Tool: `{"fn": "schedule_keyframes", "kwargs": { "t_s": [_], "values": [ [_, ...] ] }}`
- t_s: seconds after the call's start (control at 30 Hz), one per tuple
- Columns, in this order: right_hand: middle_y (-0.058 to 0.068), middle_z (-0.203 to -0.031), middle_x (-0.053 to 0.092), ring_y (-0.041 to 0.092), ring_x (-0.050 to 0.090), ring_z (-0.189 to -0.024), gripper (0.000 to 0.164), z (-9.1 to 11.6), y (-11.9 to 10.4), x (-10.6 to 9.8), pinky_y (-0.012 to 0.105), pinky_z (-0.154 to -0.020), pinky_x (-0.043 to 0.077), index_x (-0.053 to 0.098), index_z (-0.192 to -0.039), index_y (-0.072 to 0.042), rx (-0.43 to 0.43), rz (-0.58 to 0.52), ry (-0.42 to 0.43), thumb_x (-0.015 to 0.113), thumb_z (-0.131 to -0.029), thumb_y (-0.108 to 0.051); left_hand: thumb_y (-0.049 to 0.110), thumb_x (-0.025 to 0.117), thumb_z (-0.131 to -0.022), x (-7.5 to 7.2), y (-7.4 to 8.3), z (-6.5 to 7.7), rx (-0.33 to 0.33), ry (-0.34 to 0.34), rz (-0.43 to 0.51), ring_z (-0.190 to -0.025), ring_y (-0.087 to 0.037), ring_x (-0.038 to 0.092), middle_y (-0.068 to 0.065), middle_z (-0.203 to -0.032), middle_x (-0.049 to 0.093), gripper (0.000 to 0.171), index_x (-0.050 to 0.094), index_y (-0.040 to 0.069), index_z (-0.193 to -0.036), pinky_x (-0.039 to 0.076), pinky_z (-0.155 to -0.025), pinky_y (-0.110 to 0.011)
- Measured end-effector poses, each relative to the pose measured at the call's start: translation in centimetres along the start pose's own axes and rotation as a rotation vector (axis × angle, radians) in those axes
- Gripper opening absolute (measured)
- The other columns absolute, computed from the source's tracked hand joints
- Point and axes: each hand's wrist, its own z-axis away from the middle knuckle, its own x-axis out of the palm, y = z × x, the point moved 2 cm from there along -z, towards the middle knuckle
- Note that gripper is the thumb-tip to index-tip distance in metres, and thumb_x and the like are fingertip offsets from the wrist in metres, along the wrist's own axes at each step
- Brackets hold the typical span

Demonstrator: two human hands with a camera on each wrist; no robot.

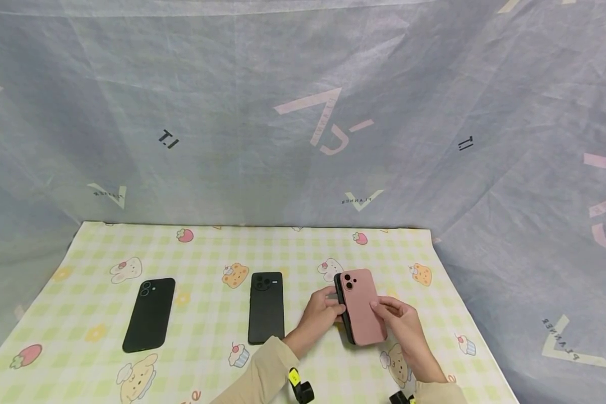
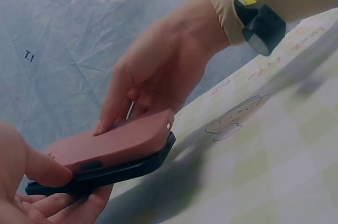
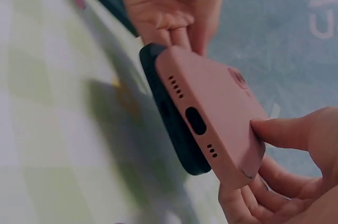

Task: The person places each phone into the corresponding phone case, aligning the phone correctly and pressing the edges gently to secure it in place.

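A pink phone case (image 1: 365, 314) with camera openings and port holes lies tilted over a dark phone-shaped slab (image 3: 182, 145) above the table. My left hand (image 1: 315, 317) holds the pair at its left edge, thumb at the side and fingers underneath, as the left wrist view shows. On the opposite edge, my right hand (image 1: 404, 322) pinches the pink case between thumb on its back and fingers below. The dark slab juts out slightly past the pink case on the left. Whether a phone sits inside the pink case is hidden.
On the checked tablecloth (image 1: 207, 314) a black phone (image 1: 266, 314) lies left of my hands, and another black phone (image 1: 148, 317) lies farther left. A grey-blue cloth curtain (image 1: 242, 112) hangs behind the table and along its sides.
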Motion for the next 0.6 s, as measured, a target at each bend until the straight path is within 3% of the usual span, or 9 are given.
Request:
{"fn": "schedule_keyframes", "kwargs": {
  "t_s": [0.23,0.6],
  "values": [
    [0.014,-0.124,0.074,0.012,0.07,-0.103,0.041,0.1,0.1,0.6,0.018,-0.081,0.057,0.072,-0.131,0.003,-0.059,0.149,0.053,0.077,-0.102,-0.025,-0.007,0.063,-0.096,0.1,0.2,0.0,-0.018,0.009,0.009,-0.094,-0.025,0.077,-0.021,-0.112,0.077,0.053,0.051,-0.013,-0.148,0.065,-0.079,-0.036],
    [0.011,-0.107,0.079,0.013,0.073,-0.092,0.037,0.0,0.4,1.3,0.019,-0.074,0.057,0.071,-0.128,0.006,-0.05,0.163,0.05,0.074,-0.104,-0.022,-0.006,0.06,-0.095,0.0,-0.1,-0.1,-0.004,0.0,0.039,-0.093,-0.026,0.076,-0.022,-0.113,0.076,0.053,0.051,-0.013,-0.147,0.065,-0.081,-0.039]
  ]
}}
